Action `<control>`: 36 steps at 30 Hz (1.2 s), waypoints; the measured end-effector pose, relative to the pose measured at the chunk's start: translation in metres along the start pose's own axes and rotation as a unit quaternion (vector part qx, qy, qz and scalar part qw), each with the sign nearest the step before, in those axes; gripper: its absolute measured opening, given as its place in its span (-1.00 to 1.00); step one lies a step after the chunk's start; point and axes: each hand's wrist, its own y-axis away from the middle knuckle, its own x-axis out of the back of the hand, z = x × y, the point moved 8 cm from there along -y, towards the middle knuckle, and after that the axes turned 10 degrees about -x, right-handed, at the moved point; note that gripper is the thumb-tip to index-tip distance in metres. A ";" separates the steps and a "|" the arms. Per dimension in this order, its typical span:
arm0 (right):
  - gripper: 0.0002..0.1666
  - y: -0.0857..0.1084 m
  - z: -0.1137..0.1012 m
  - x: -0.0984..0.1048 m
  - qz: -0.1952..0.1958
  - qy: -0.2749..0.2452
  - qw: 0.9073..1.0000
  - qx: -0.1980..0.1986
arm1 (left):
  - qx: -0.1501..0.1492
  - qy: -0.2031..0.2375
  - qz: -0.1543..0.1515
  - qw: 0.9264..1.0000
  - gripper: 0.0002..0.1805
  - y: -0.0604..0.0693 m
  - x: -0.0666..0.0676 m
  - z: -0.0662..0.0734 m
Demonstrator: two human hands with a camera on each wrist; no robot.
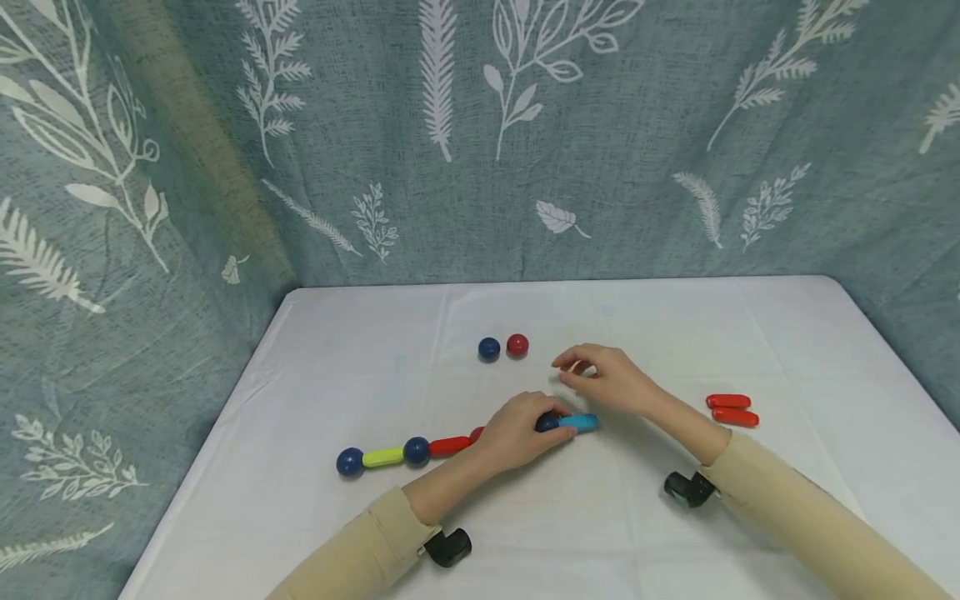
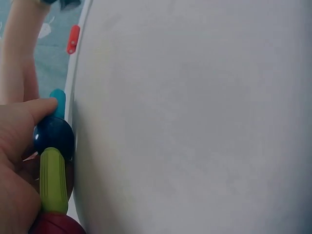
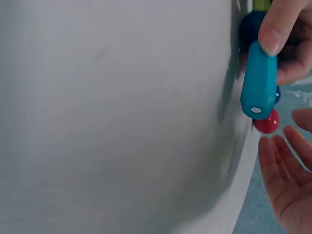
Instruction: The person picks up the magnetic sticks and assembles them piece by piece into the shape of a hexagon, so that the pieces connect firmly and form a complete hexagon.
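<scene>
A chain of balls and rods lies across the white table. From its left end run a blue ball [image 1: 350,462], a lime rod [image 1: 383,457], another blue ball [image 1: 417,451] and a red rod [image 1: 450,446]. My left hand [image 1: 517,433] grips the chain near its right end. The thumb lies where a dark blue ball [image 2: 53,136] meets the light-blue rod [image 3: 258,83]. A second lime rod [image 2: 52,180] and a dark red ball [image 2: 56,224] appear beneath the palm in the left wrist view. My right hand [image 1: 611,379] hovers beyond the chain's end, fingers loosely bent around nothing.
Farther back on the table [image 1: 360,350] sit a loose blue ball [image 1: 489,348] and a red ball [image 1: 517,345]. To the right, two red rods [image 1: 728,401] lie side by side. A patterned teal cloth [image 1: 480,225] hangs behind the table.
</scene>
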 end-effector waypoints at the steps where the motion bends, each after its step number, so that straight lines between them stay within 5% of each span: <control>1: -0.71 -0.007 -0.003 -0.002 -0.003 -0.001 1.000 0.008 | -0.002 0.002 0.000 1.000 -0.77 0.000 0.000 0.001; 9: -0.44 -0.051 -0.018 -0.021 -0.024 0.029 0.999 0.037 | -0.017 -0.001 0.002 1.000 -0.76 0.002 0.002 0.002; 17: -0.56 -0.067 -0.023 -0.029 -0.023 0.090 0.995 0.030 | -0.030 0.007 0.005 1.000 -0.77 0.003 0.003 0.002; 30: -0.52 -0.008 0.014 -0.003 -0.002 0.041 0.999 0.006 | -0.004 0.004 -0.006 1.000 -0.76 0.004 0.001 -0.001; 36: -0.56 0.027 0.040 0.009 -0.015 -0.001 0.997 -0.070 | 0.005 -0.003 -0.008 1.000 -0.73 0.004 0.000 -0.001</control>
